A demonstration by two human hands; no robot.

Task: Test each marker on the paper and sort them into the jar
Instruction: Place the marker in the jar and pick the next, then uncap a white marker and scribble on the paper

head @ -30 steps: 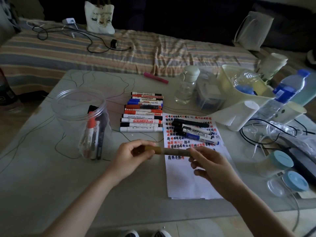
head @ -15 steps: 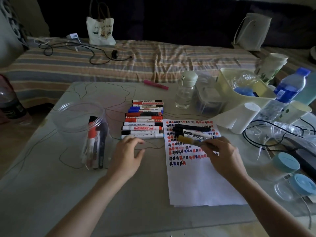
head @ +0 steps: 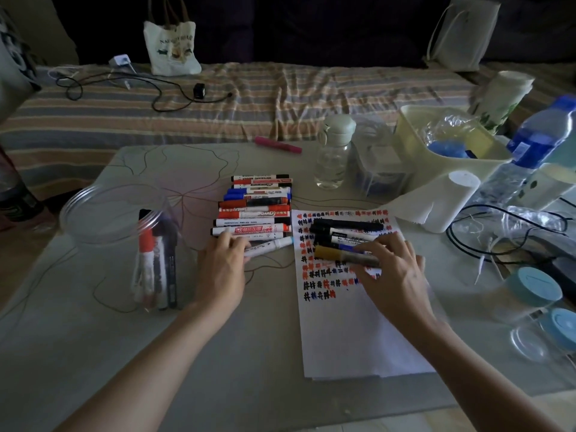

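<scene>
On the left of the bench [head: 78, 353] stood the clear jar [head: 124, 232], with a few sorted markers standing in it. A second before, we had held the gold marker [head: 343, 256] up in both hands, over the paper [head: 352, 338]. Half a second later our left hand [head: 223, 269] had let go and moved to the row of markers [head: 254, 210]. Now its fingers [head: 232, 241] curled on the light-blue marker [head: 271, 246] at the near end of that row. Our right hand [head: 396, 275] had laid the gold marker down on the paper, next to the black markers [head: 346, 227]. Its fingers were spread and touched the gold marker. We think the light-blue marker was the next one to test.
</scene>
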